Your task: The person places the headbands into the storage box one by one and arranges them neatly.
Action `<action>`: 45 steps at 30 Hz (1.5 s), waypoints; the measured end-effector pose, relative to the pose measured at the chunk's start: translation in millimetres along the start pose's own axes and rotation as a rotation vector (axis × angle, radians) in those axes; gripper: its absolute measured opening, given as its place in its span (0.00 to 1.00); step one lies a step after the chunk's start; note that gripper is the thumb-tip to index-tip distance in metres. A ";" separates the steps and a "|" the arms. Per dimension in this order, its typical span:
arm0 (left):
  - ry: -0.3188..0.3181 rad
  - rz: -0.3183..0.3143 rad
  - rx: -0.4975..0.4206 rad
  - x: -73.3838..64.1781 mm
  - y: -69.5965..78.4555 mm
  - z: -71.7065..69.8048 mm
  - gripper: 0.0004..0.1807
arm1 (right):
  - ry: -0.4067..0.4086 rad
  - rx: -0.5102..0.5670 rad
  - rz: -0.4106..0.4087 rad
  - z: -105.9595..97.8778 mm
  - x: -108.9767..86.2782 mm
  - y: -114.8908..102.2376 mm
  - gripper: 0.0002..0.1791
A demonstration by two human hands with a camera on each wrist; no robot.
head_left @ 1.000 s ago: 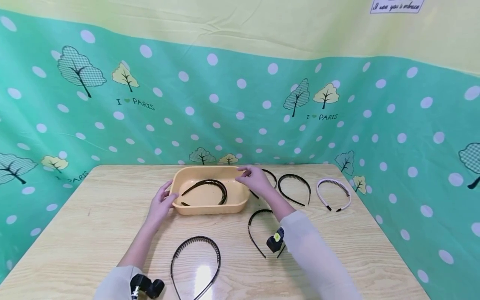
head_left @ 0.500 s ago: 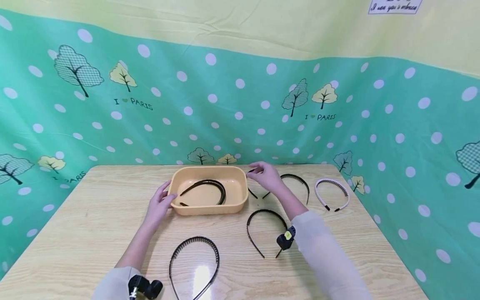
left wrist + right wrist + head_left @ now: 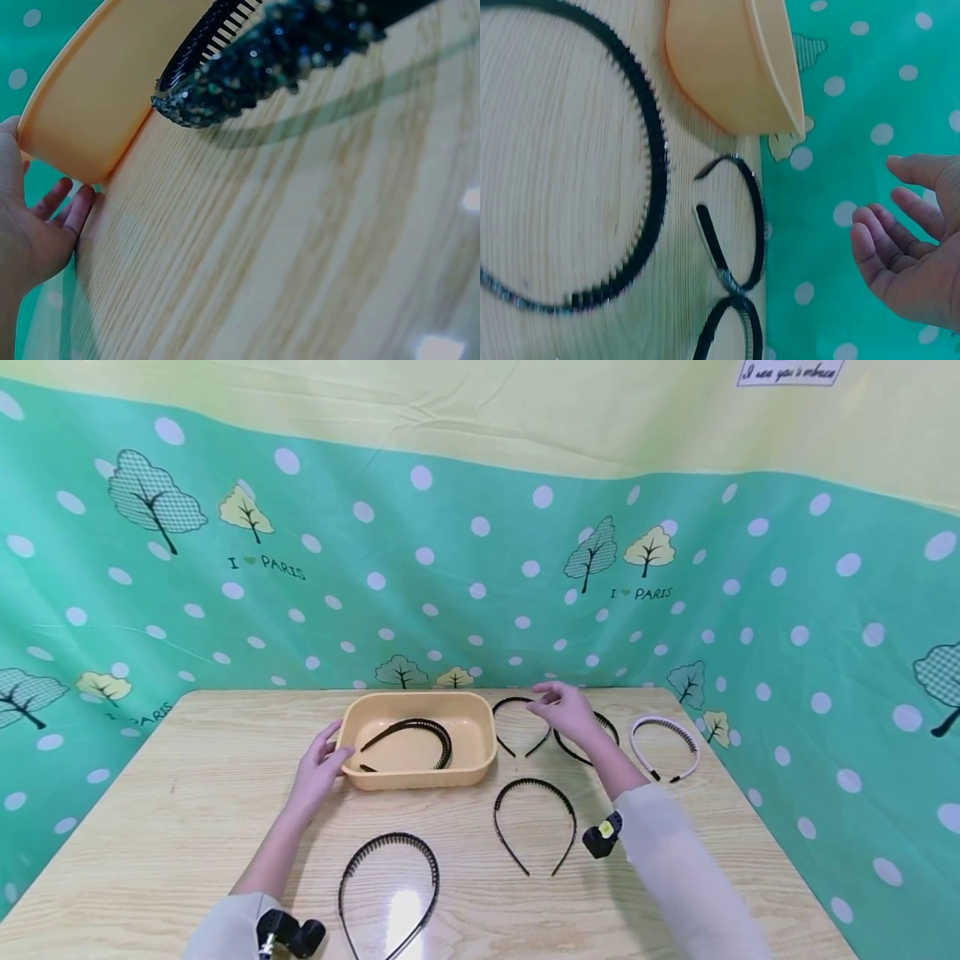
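My left hand (image 3: 315, 777) holds the left end of a peach plastic basin (image 3: 416, 781), thumb over the rim and fingers outside. Inside the basin lies a dark toothed headband (image 3: 420, 724). My right hand (image 3: 570, 714) hovers holding nothing, its fingers loosely bent, as the right wrist view also shows. Below it are two black headbands: one at the back (image 3: 512, 700) by the basin, and another partly hidden headband (image 3: 611, 728) further right. A pale lilac headband (image 3: 663, 722) lies at the far right.
One black headband (image 3: 535, 782) lies mid-table, right of the basin. Nearer the front is another headband (image 3: 393, 837), covered with dark glittering beads in the left wrist view. A green dotted curtain (image 3: 450, 568) hangs behind the wooden table (image 3: 187, 827).
My right hand has moved rightward from the basin's right end to above the headbands, uncovering the back one. My left hand stays on the basin.
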State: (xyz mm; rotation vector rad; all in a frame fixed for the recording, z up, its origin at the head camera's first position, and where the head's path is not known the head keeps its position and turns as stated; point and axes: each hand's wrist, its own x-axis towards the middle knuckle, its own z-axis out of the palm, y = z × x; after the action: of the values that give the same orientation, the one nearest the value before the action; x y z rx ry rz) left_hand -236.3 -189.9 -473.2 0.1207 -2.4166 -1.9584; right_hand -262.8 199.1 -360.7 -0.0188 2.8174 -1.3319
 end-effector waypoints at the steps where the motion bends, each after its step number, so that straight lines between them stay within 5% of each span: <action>1: 0.001 0.001 0.001 0.0 -0.3 0.1 0.33 | 0.003 -0.006 -0.001 -2.7 -0.5 1.9 0.23; 25: 0.009 0.002 0.008 0.0 -3.2 0.3 0.33 | -0.022 -0.056 0.036 -58.4 -11.0 77.2 0.28; 45: 0.003 -0.006 -0.007 -0.3 -0.2 0.5 0.32 | 0.016 -0.163 0.085 -87.4 -29.5 106.2 0.27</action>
State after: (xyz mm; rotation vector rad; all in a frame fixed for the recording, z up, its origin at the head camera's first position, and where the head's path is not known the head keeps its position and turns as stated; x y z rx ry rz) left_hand -236.0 -189.4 -473.5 0.1313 -2.4104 -1.9669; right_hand -235.8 334.7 -386.8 0.1079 2.8962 -1.0877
